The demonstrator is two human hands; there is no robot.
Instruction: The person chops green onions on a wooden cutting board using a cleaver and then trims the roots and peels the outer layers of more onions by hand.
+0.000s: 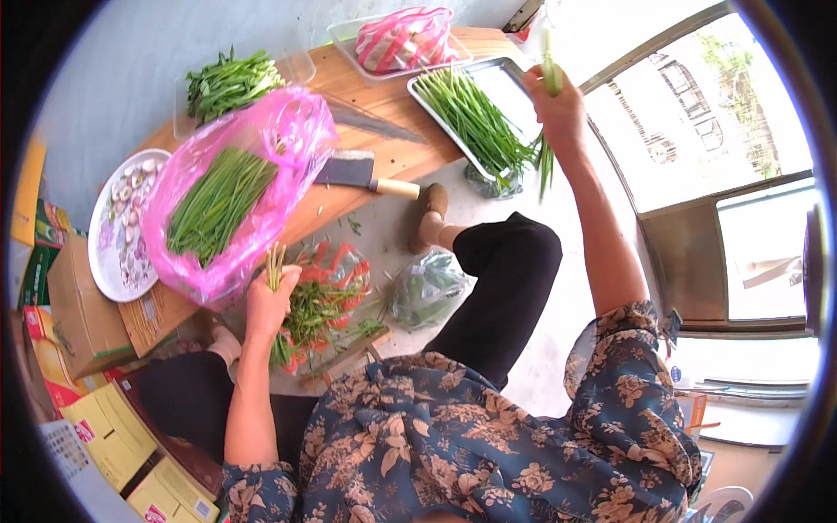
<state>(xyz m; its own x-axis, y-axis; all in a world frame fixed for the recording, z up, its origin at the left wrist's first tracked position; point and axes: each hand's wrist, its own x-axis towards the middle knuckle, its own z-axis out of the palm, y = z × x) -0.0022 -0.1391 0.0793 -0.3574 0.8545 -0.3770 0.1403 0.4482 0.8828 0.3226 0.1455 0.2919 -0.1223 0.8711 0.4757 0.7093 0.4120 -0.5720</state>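
My left hand (265, 310) is closed around a small bunch of chives (274, 265), pale stem ends up, above a red-and-white striped plastic bag (340, 261) with loose greens (317, 307). Up at the right, my right hand (559, 114) grips another small bunch of chives (551, 72), its green leaves hanging below the fist. Beside that hand, a metal tray (507, 68) holds a pile of chives (474, 121). More chives (219, 199) lie in an open pink plastic bag (297, 121) on the wooden table (386, 111).
A cleaver (350, 170) lies at the table's near edge, its handle jutting out. Garlic cloves fill part of a white oval plate (108, 242). Leafy greens (229, 85) and a striped bag (405, 39) sit in plastic containers behind. A clear bag (428, 287) rests on the floor.
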